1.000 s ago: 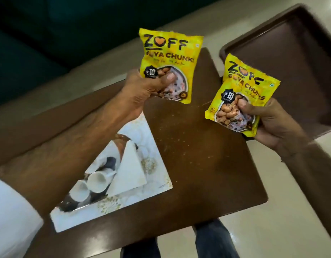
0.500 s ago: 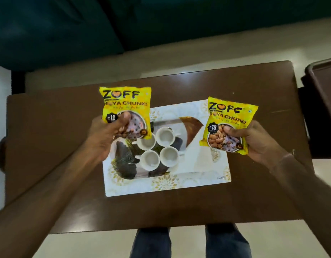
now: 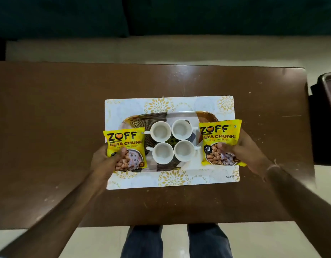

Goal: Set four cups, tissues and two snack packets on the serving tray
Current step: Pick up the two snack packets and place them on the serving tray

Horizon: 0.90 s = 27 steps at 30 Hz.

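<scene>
Four white cups sit in a square on the patterned serving tray (image 3: 181,114); the near-left cup (image 3: 162,152) and the far-right cup (image 3: 181,130) are among them. My left hand (image 3: 103,162) grips a yellow snack packet (image 3: 125,144) over the tray's left end. My right hand (image 3: 244,151) grips a second yellow snack packet (image 3: 220,138) over the tray's right end. White tissue (image 3: 187,165) shows on the tray to the right of the cups, partly hidden by the packet.
The tray rests on a white and gold placemat (image 3: 170,180) on a brown wooden table (image 3: 49,118). A dark brown tray (image 3: 328,84) stands past the table's right edge. My legs (image 3: 175,243) are below the near edge. A dark sofa lies beyond.
My view swung from the right side to straight over the table. Both hands brought the packets down and inward to the two ends of the tray.
</scene>
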Available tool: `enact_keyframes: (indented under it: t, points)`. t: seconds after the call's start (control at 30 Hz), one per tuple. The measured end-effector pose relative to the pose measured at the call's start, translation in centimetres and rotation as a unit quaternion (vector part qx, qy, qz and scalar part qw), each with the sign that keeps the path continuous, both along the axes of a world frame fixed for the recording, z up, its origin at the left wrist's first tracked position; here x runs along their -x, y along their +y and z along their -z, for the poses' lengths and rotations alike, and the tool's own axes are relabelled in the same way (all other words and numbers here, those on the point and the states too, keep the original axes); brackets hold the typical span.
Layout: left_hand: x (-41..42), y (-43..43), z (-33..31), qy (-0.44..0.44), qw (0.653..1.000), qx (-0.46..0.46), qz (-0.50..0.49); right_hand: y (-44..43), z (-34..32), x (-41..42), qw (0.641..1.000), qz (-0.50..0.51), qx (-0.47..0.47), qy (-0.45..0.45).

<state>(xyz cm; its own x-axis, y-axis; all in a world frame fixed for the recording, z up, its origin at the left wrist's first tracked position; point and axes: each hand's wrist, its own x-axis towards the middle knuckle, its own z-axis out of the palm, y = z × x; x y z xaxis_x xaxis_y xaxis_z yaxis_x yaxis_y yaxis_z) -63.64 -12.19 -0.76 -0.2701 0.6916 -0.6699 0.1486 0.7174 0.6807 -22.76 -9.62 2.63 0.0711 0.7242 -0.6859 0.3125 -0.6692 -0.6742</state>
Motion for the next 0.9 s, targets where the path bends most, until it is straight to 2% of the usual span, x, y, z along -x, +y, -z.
enact_keyframes:
  t: [0.13, 0.27, 0.37, 0.43, 0.5, 0.57, 0.63, 0.7, 0.77, 0.9]
  points:
    - [-0.7, 0.1, 0.6, 0.055, 0.996, -0.029, 0.068, -0.4, 1.1, 1.4, 0.994, -0.059, -0.030, -0.089]
    - [-2.3, 0.1, 0.9, 0.236, 0.959, -0.049, 0.150, -0.6, 1.6, 2.7, 0.965, -0.086, -0.102, -0.225]
    - [-3.3, -0.2, 0.6, 0.289, 0.943, -0.075, 0.149, -0.7, 1.7, 2.9, 0.912, -0.133, -0.152, -0.358]
    - [-3.5, -0.7, 0.4, 0.363, 0.909, -0.105, 0.175, -1.0, 1.3, 3.0, 0.868, -0.188, -0.196, -0.416]
    - [-3.5, -0.9, 0.2, 0.412, 0.867, -0.156, 0.234, -1.5, 1.2, 3.4, 0.823, -0.265, -0.240, -0.441]
    - [-3.4, -0.9, 0.4, 0.424, 0.823, -0.190, 0.326, -2.1, 1.6, 3.8, 0.793, -0.340, -0.241, -0.444]
    - [-3.3, -0.9, 1.2, 0.437, 0.772, -0.186, 0.422, -2.7, 2.3, 4.1, 0.782, -0.380, -0.216, -0.445]
    - [-3.1, -1.0, 2.1, 0.455, 0.736, -0.165, 0.474, -3.0, 2.9, 4.3, 0.777, -0.391, -0.195, -0.453]
    - [-3.1, -1.0, 3.1, 0.465, 0.720, -0.157, 0.491, -3.0, 3.5, 4.5, 0.773, -0.393, -0.187, -0.461]
    - [-2.6, -0.7, 4.5, 0.468, 0.712, -0.171, 0.494, -2.8, 3.8, 4.7, 0.774, -0.395, -0.184, -0.459]
